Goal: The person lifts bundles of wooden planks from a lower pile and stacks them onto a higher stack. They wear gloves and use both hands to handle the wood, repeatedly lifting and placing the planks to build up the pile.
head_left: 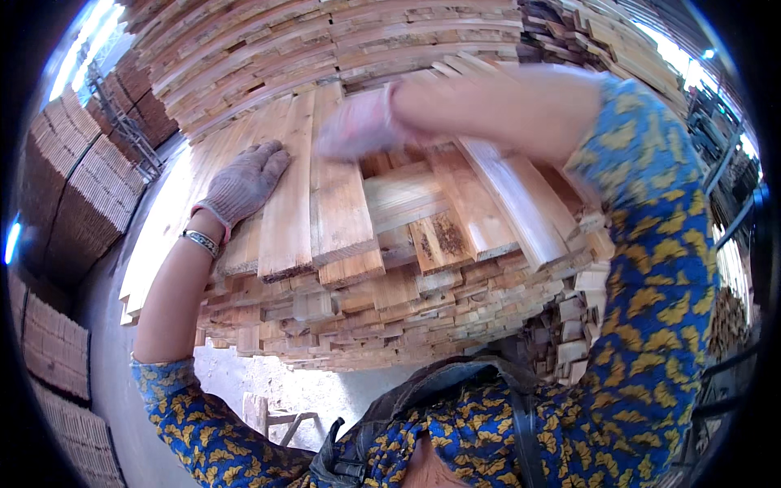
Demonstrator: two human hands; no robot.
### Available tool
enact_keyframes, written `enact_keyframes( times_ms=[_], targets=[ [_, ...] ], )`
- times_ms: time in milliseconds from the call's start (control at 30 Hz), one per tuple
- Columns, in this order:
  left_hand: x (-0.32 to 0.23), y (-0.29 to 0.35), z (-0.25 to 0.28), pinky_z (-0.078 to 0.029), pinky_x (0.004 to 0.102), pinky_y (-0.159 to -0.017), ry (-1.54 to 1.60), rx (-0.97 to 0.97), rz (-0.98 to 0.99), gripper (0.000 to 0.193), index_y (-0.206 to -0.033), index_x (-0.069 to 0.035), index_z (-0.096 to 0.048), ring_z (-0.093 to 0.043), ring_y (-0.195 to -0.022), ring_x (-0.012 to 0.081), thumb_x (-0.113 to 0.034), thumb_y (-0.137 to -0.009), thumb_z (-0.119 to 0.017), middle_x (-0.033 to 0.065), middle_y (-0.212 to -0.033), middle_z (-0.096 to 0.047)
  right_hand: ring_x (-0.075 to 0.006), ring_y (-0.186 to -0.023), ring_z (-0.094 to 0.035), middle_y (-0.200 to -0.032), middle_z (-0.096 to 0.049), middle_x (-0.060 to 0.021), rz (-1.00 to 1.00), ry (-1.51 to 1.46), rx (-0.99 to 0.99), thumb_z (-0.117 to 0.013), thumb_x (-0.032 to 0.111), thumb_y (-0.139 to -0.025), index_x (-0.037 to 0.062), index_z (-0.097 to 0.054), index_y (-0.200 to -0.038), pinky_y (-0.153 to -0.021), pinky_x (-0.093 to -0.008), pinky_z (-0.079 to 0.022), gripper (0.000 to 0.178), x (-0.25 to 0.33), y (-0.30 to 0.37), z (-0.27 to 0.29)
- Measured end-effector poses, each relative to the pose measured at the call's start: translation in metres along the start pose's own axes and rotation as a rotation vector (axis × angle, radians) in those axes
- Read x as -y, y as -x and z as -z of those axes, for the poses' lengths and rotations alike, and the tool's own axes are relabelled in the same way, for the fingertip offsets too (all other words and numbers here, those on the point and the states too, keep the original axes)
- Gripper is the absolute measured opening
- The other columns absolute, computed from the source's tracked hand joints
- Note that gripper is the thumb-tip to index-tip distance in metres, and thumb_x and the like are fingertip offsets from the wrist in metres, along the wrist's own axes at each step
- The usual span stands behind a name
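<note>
The gloved left hand point(242, 183) is lying flat, fingers spread, gripping nothing, on the top boards point(313, 191) at frame centre. The right hand point(358, 124) is blurred above them; its grip I cannot tell. Uneven board ends point(358, 272) are overhanging, so a push may be sliding them off the stack point(390, 321).

A tall stack of short wooden slats point(382, 317) carries loose flat planks point(342, 203) laid on top.

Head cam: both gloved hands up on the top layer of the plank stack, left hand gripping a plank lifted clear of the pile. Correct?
Not quite. The head view shows the left hand lying flat, fingers spread, on the top planks of the stack; no plank is lifted clear. The rest holds: both hands are gloved and up at the top layer, though the right hand is motion-blurred.
</note>
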State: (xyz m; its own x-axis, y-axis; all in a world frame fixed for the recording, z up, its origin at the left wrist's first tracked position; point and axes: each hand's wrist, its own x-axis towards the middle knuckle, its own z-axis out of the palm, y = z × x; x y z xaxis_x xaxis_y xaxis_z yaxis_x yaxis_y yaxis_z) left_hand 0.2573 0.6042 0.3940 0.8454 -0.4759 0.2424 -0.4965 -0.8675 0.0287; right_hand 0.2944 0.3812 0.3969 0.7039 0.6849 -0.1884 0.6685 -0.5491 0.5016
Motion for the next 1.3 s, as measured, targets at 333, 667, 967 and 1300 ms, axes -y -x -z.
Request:
enact_keyframes(
  times_ms=[333, 667, 967, 1300],
  targets=[
    [0.001, 0.007, 0.005, -0.038, 0.0399, -0.109, 0.020, -0.045, -0.010, 0.061, -0.136, -0.001, -0.053, -0.051, -0.129, 0.0350, -0.048, -0.102, -0.038, 0.0213, -0.136, -0.056, -0.0357, -0.111, -0.064, -0.127, -0.061, -0.0267, -0.629, -0.256, 0.251, -0.069, 0.029, -0.071, 0.0030, -0.039, -0.147, -0.093, -0.0449, -0.050, 0.085, -0.027, 0.087, -0.015],
    [0.004, 0.009, 0.002, -0.044, 0.0473, -0.099, 0.010, -0.034, 0.023, 0.049, -0.121, -0.001, -0.060, -0.058, -0.113, 0.0406, -0.042, -0.100, -0.042, 0.0268, -0.117, -0.063, -0.0241, -0.090, -0.067, -0.102, -0.072, -0.0144, -0.714, -0.644, -0.089, -0.067, 0.029, -0.077, 0.0077, -0.073, -0.110, -0.082, -0.0383, -0.051, 0.040, -0.101, 0.104, -0.004],
    [-0.005, 0.004, 0.004, -0.045, 0.0462, -0.098, 0.007, -0.079, -0.014, 0.046, -0.126, -0.004, -0.058, -0.057, -0.115, 0.0406, -0.039, -0.101, -0.043, 0.0242, -0.122, -0.060, -0.0320, -0.100, -0.067, -0.109, -0.069, -0.0239, -0.371, -0.366, -0.038, -0.049, 0.028, -0.094, -0.0002, -0.066, -0.117, -0.087, -0.0467, -0.052, 0.040, -0.068, -0.016, -0.073],
    [0.003, 0.010, -0.003, -0.043, 0.0427, -0.103, 0.050, -0.097, 0.000, 0.048, -0.129, -0.003, -0.057, -0.055, -0.121, 0.0369, -0.040, -0.101, -0.044, 0.0205, -0.128, -0.059, -0.0356, -0.105, -0.066, -0.113, -0.067, -0.0217, -0.769, -0.075, 0.306, -0.076, 0.047, -0.068, 0.0082, -0.053, -0.137, -0.086, -0.0440, -0.054, 0.083, -0.061, 0.138, -0.034]
  ],
)
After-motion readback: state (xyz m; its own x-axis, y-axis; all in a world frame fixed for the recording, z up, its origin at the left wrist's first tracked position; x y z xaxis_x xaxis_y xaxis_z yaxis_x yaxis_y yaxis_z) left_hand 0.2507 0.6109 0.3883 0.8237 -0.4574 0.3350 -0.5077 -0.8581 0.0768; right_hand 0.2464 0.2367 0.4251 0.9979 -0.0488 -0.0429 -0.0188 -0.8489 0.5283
